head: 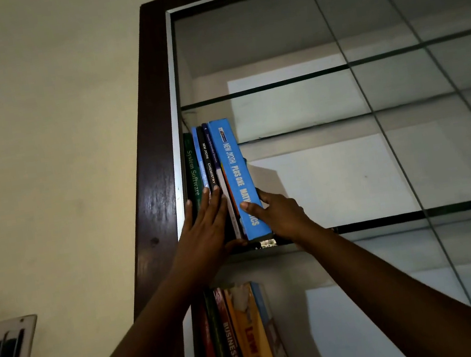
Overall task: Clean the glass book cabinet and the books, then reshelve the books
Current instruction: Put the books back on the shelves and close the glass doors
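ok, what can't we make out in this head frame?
Head view only:
- Right hand: fingers mostly behind the blue maths book; only the thumb shows clearly.
- Lower spines of the green book and its neighbours: covered by the left hand.
- Lower-shelf books: titles cut off by the bottom edge.
- Thin blue spine: print too blurred to read.

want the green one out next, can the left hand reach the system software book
Probably yes: the left hand lies flat with fingers touching the green System Software book, and nothing stands between them.
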